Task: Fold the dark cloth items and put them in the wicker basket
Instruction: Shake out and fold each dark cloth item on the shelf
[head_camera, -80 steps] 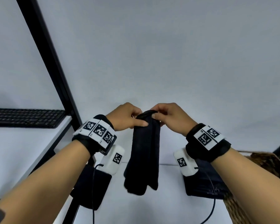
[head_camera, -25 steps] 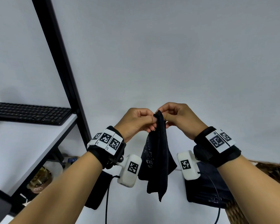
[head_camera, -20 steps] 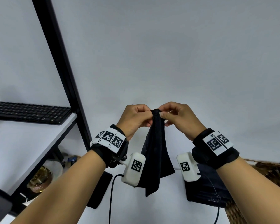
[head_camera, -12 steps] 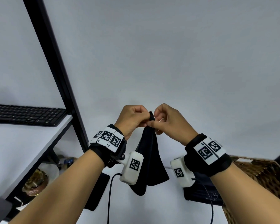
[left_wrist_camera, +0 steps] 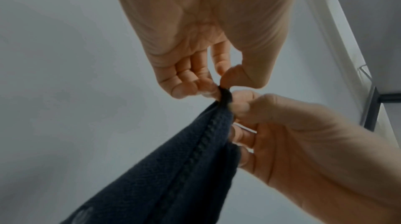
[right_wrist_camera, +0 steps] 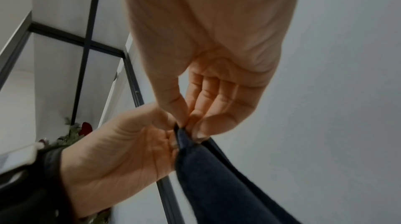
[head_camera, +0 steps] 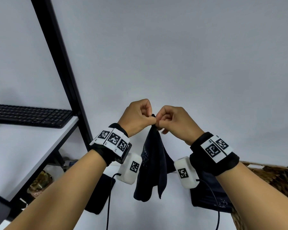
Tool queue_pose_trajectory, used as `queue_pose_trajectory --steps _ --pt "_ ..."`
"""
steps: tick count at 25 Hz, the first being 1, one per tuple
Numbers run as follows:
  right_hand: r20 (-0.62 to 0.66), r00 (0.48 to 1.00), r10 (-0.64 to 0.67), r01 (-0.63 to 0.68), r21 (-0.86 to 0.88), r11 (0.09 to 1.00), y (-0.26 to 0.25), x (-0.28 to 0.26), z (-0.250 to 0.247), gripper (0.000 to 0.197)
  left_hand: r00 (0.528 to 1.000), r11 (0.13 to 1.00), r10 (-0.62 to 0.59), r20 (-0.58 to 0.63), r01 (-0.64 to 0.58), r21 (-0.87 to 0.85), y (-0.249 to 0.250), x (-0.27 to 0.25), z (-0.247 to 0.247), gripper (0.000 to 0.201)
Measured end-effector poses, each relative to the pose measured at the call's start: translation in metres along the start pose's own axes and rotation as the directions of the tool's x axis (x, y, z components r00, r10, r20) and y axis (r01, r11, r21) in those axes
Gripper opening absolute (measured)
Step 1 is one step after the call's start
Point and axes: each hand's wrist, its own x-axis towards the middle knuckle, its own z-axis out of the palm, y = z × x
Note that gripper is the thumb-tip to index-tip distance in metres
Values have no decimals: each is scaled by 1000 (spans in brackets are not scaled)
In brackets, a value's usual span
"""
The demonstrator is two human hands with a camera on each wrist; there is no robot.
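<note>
A dark cloth [head_camera: 152,165] hangs in the air in front of me, bunched to a point at the top. My left hand [head_camera: 150,120] and right hand [head_camera: 159,125] meet there, and both pinch the same top corner between thumb and fingertips. The left wrist view shows my left hand [left_wrist_camera: 219,84] pinching the hemmed edge of the cloth [left_wrist_camera: 195,167], with the right hand's fingers [left_wrist_camera: 240,107] just below. The right wrist view shows my right hand [right_wrist_camera: 187,124] pinching the cloth [right_wrist_camera: 217,176] against the left hand. The wicker basket [head_camera: 273,178] sits at the lower right.
Another dark cloth [head_camera: 208,196] lies on the white table beside the basket, partly under my right wrist. A further dark piece [head_camera: 98,198] lies at the left. A black frame post [head_camera: 61,63] and a desk with a keyboard [head_camera: 32,115] stand to the left.
The hands have closed in from holding the cloth's top edge to pinching one bunched corner together. The cloth now hangs narrower and twisted.
</note>
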Motion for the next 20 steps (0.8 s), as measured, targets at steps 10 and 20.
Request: queue_pose_trajectory --steps 10,20 --pt "110 993 36 -45 85 995 4 -3 3 28 974 886 -148 173 209 -415 7 1 -14 17" --pt "62 998 -19 10 147 989 -5 4 -12 11 998 997 55 37 -57 46 6 8 -25 20"
